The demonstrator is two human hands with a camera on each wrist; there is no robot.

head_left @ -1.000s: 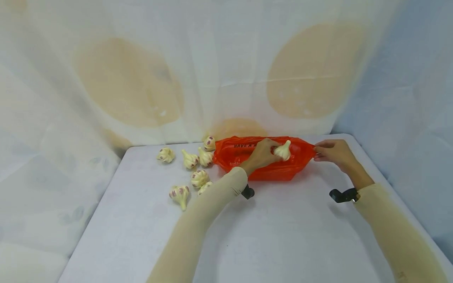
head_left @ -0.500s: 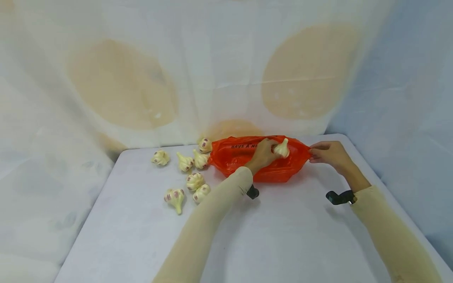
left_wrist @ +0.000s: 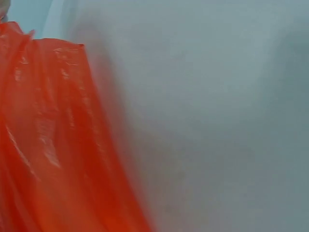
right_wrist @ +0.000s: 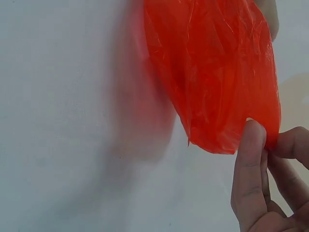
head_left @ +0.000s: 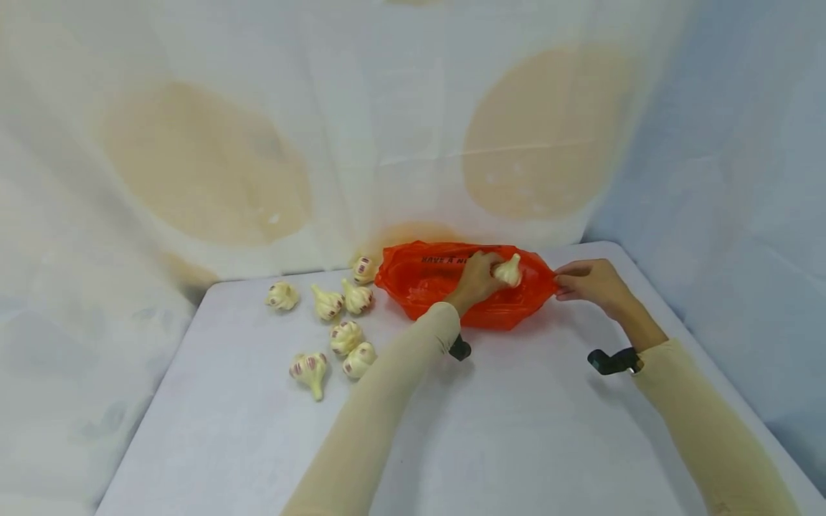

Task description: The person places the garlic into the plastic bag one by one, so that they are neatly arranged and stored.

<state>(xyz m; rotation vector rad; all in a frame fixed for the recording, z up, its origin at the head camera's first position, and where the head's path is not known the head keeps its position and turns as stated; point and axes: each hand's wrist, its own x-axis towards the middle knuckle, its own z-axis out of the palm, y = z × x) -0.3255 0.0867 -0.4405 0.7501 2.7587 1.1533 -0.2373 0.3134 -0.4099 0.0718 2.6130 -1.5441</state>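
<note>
Little shifted since half a second ago, save for a slight leftward drift of everything in the head view, probably from a turn of the head. Still gripped in curled fingers by the left hand (head_left: 479, 281): a cream-white garlic bulb (head_left: 508, 272), stem upward, at the mouth of a thin, glossy, black-lettered red-orange plastic bag (head_left: 413, 288). Cannot tell whether already below the rim or only above. Narrow pinch of the right hand (head_left: 592, 284) on the bag's right-hand end, plain in the right wrist view.

Main risk, judging from here: could catch on the soft rim if let go too near that end, then roll out onto the white table (head_left: 535, 423). Could also lose the gap: only limp film, apparently spread by that one pinch, so likely to sag round the left hand if slackened. Pulled too hard, might tear or slip from the fingertips. Dragged leftward, could nudge the purple-streaked garlic bulb (head_left: 364, 270) just beside the far end. Chance, too, of brushing the nearest of six other loose bulbs (head_left: 359, 360) with the cream sleeve (head_left: 381, 401) on a low swing back.
</note>
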